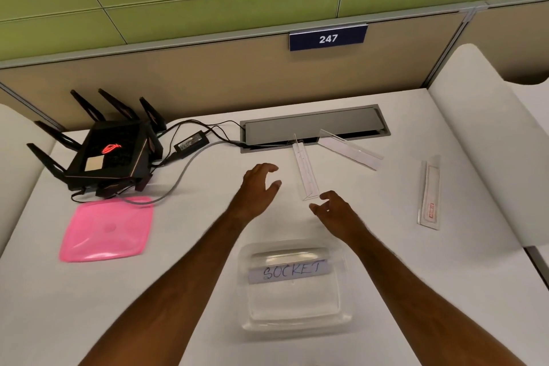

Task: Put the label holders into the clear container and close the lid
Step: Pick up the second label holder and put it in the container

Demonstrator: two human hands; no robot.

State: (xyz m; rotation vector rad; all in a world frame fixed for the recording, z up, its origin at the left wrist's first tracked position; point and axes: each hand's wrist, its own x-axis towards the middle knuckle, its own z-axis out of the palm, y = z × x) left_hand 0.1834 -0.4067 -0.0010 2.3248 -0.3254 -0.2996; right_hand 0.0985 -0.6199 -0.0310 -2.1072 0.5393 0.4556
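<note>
The clear container (pixel 344 303) stands open near the desk's front edge; a label holder marked "SOCKET" (pixel 289 270) lies in it. Its pink lid (pixel 107 229) lies flat to the left. Three clear label holders rest on the desk: a narrow one (pixel 306 171) in the middle, a wider one (pixel 350 148) behind it, and one with red print (pixel 430 196) at the right. My left hand (pixel 260 187) hovers left of the narrow holder, fingers apart, holding nothing. My right hand (pixel 332 208) is just below that holder's near end, fingers spread and empty.
A black router with several antennas (pixel 110 151) sits at the back left, its power brick (pixel 191 141) and cables trailing toward a grey cable hatch (pixel 315 125). A beige partition carrying a "247" sign (pixel 328 38) closes the back. White side panels flank the desk.
</note>
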